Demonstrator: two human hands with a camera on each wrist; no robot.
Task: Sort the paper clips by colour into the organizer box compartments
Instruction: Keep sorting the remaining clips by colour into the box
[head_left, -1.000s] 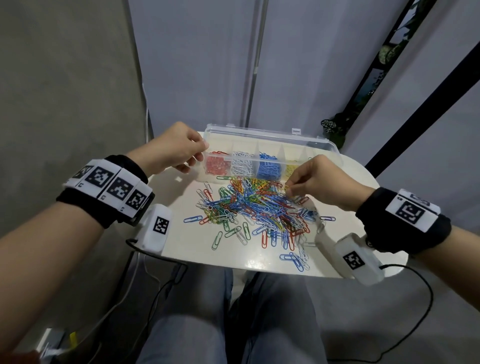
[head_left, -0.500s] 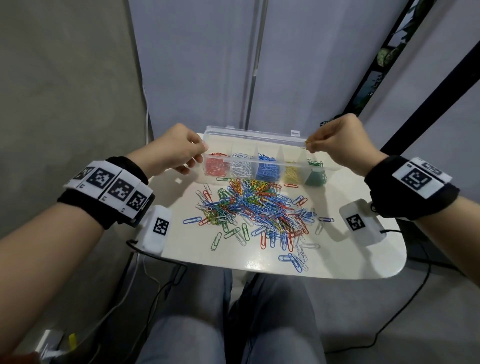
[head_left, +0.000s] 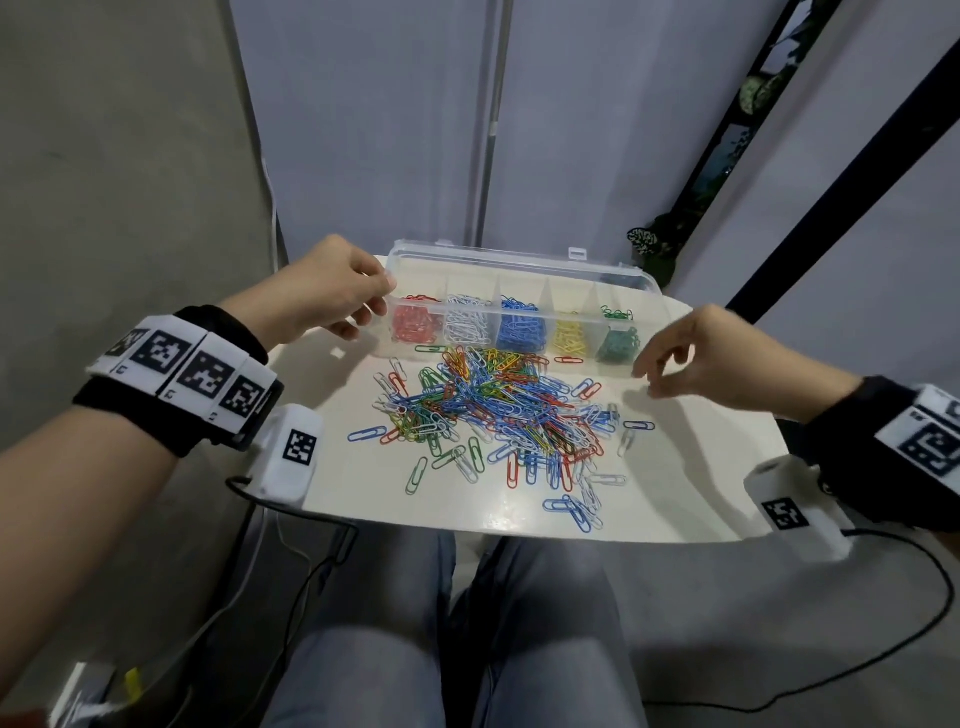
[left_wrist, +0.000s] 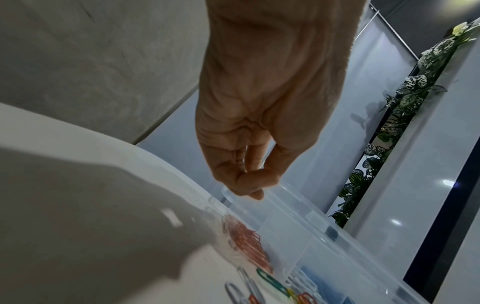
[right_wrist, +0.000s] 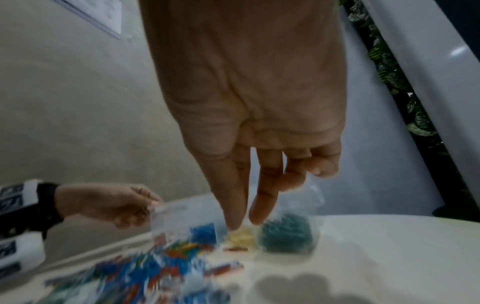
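Fingers (head_left: 382, 288) of the left hand (head_left: 322, 296) pinch the left end of the clear plastic organizer box (head_left: 519, 296), which sits at the far edge of the white counter (head_left: 701, 483) with its lid tipped back. From left to right its compartments hold red, white, blue, yellow and green clips. Just in front of the box lies the loose heap of mixed coloured paper clips (head_left: 498, 415), spread across the middle of the counter. To the right, the right hand (head_left: 727, 358) hovers over the counter beside the green compartment, its fingers (head_left: 647, 371) loosely extended and holding nothing that can be seen; the right wrist view is blurred.
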